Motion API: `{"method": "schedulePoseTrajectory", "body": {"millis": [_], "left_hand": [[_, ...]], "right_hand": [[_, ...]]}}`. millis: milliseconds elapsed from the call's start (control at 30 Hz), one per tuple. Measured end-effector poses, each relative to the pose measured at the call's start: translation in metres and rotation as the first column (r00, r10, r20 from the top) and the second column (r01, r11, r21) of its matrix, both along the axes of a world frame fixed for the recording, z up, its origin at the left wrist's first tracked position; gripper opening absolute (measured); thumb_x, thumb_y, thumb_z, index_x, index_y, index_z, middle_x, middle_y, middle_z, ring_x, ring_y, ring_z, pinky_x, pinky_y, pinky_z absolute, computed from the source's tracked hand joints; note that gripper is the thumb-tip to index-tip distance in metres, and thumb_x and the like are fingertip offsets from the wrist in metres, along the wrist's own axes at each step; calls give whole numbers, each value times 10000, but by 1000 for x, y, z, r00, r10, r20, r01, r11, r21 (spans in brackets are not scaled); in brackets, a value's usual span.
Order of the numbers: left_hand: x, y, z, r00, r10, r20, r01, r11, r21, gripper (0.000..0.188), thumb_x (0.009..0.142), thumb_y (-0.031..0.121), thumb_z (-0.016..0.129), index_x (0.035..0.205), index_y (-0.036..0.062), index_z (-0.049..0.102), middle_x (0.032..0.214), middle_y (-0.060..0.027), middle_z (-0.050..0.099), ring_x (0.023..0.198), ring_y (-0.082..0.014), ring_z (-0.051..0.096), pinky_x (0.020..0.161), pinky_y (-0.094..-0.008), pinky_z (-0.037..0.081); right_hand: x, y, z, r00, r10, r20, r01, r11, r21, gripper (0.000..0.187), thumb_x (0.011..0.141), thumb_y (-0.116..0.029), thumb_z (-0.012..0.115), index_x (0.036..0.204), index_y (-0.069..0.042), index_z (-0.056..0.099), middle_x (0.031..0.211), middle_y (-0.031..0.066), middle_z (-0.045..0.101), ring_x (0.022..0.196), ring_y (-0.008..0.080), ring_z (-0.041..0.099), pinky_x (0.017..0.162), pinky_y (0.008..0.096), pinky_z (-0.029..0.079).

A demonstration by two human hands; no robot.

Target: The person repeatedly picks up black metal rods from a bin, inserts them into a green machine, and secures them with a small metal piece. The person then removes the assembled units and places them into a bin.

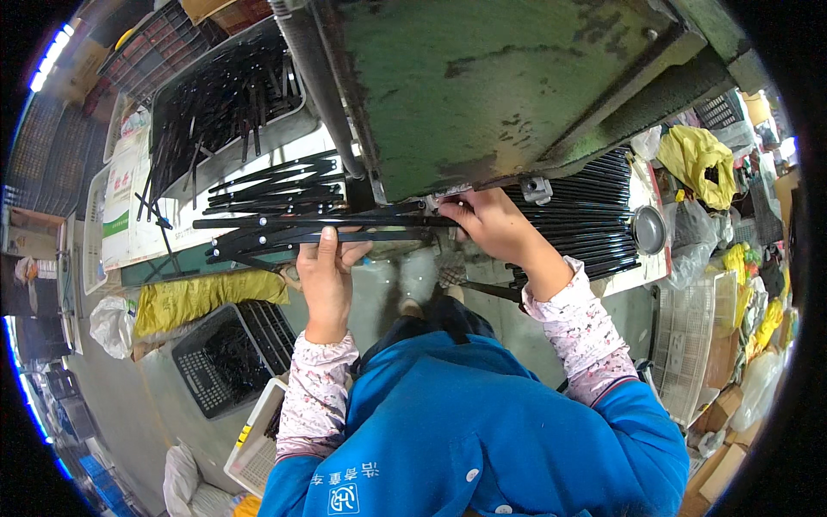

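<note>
Long thin black bars (379,221), joined by bright rivets at their left part, stretch sideways in front of me under a green machine (448,95). My left hand (326,280) is closed round the lower bar, its thumb up against the bars. Beneath the machine's lower edge, my right hand (495,226) pinches the right end of the upper bar; the fingertips are partly hidden. Several riveted pairs of black bars (276,185) lie crossed on the table at left. To the right of my right hand, loose black bars (586,211) lie stacked side by side.
A grey bin (289,116) full of black strips stands at the back left. A round metal dish (649,230) sits beside the right stack. Below the table at left is a dark crate (202,379). A pale crate (685,345) and bags (702,159) are at right.
</note>
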State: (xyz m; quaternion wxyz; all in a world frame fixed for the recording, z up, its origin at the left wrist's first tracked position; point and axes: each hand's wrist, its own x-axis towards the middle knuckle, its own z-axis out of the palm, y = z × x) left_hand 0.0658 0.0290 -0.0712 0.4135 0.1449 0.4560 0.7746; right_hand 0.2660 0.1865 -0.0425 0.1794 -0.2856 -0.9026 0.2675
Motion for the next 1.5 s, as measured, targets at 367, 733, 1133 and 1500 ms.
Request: {"method": "schedulePoseTrajectory", "body": {"millis": [367,733,1133,1500], "left_hand": [[-3,1,-2,998,0,58,0,1000,-12,269,972,170,523,1152,-30,501,983,-196,649,756,-233,685,689,-330,609],[-1,9,5,997,79,27,-78,996,-36,231,968,145,507,1127,-22,501,936,-172,647,704,-202,670,614,-307,603],[39,16,0,974,-211,80,209,977,36,261,977,117,502,1177,-16,399,1052,-188,596,890,-285,670,784,-368,590],[40,45,13,988,-110,109,87,977,197,223,943,48,544,1125,6,423,1029,-129,592,897,-223,639,828,-393,577]], "right_hand": [[-4,16,4,987,56,153,-153,639,754,357,852,-118,507,1200,-67,568,1197,203,520,1100,407,507,938,463,445],[1,-1,16,988,-4,155,-129,539,832,273,886,-135,549,1120,-17,622,1140,191,586,1024,386,571,858,474,476],[14,34,-38,830,-474,-295,301,825,-478,386,738,62,652,1109,-17,583,1071,115,624,944,264,612,811,372,493],[10,5,-35,759,-510,-405,161,749,-643,111,818,-50,715,871,29,660,829,78,691,702,98,617,621,251,483]]}}
